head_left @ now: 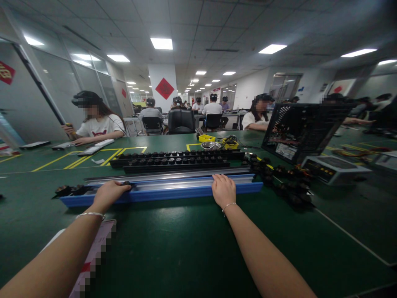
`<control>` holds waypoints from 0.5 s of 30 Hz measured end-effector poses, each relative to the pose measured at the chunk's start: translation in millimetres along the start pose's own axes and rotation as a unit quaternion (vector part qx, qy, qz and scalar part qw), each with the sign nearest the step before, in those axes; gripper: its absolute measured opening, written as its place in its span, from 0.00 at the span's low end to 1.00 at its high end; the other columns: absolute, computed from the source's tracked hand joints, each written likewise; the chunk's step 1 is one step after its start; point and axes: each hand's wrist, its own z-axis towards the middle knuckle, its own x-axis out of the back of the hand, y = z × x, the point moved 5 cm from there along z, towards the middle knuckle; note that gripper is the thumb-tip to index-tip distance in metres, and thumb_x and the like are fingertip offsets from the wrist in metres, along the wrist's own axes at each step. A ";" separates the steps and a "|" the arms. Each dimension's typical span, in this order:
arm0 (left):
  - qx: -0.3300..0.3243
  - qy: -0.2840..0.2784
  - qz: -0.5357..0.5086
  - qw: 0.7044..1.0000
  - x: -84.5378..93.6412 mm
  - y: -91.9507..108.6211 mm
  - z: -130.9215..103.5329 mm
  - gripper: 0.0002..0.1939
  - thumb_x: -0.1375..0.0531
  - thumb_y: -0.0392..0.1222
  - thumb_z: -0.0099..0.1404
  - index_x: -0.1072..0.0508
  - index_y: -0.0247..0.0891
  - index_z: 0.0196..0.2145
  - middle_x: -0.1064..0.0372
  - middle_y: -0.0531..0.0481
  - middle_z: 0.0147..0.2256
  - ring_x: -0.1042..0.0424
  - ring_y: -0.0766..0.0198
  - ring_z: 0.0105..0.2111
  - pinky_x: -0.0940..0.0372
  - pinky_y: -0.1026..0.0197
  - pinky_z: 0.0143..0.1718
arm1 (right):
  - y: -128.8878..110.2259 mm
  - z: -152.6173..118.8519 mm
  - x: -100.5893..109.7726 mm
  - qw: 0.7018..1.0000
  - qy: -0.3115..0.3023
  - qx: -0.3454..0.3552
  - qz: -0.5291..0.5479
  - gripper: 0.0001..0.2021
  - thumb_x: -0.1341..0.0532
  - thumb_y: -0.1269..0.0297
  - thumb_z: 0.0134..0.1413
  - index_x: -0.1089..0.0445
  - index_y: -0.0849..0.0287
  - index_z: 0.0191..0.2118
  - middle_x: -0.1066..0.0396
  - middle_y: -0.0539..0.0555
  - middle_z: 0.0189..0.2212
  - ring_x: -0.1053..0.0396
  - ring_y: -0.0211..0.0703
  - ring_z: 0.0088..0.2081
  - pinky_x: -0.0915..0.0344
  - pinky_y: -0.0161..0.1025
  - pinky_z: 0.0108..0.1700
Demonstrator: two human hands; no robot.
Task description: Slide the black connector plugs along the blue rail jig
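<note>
A long blue channel [173,193] with a shiny metal inner face lies across the green table in front of me. Near its left part, my left hand [108,193] pinches a small black part [126,184] at the channel's inside. Farther right, my right hand [223,189] is closed over the near edge of the channel, fingertips reaching inside; its thumb is hidden. Several black wheel-like pieces [63,191] sit at the channel's left end. Just behind it lies another metal rail [186,176].
Behind stand black strips [173,161] lined with round black pieces. A pile of black parts [291,188] lies right, near a power supply [335,169] and an open computer case [297,128]. Yellow bins [207,138] and a metal bowl [211,145] are farther back. People sit across the table.
</note>
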 end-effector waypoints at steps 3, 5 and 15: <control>-0.005 -0.004 -0.003 1.000 -1.5 0.6 1.3 0.21 0.45 0.60 0.51 0.26 0.40 0.28 0.25 0.42 0.32 0.28 0.48 0.38 0.39 0.57 0.32 | 0.5 0.1 -0.3 1.000 -0.003 -0.001 -0.001 0.21 0.56 0.64 0.59 0.33 0.55 0.52 0.34 0.52 0.53 0.43 0.45 0.56 0.53 0.46 0.57; -0.005 -0.006 -0.003 1.000 -2.5 0.7 2.4 0.20 0.45 0.59 0.51 0.26 0.40 0.28 0.25 0.43 0.32 0.28 0.48 0.38 0.39 0.57 0.33 | 0.7 0.1 -0.5 1.000 -0.004 -0.001 -0.001 0.21 0.56 0.64 0.59 0.33 0.55 0.52 0.34 0.52 0.53 0.43 0.45 0.56 0.53 0.46 0.57; 0.017 -0.023 -0.006 1.000 -4.4 1.8 0.4 0.23 0.46 0.60 0.52 0.26 0.39 0.32 0.27 0.42 0.38 0.30 0.49 0.41 0.40 0.57 0.36 | 1.6 0.6 -2.3 1.000 0.002 0.000 -0.005 0.21 0.56 0.64 0.59 0.33 0.55 0.52 0.34 0.52 0.53 0.43 0.45 0.56 0.53 0.46 0.57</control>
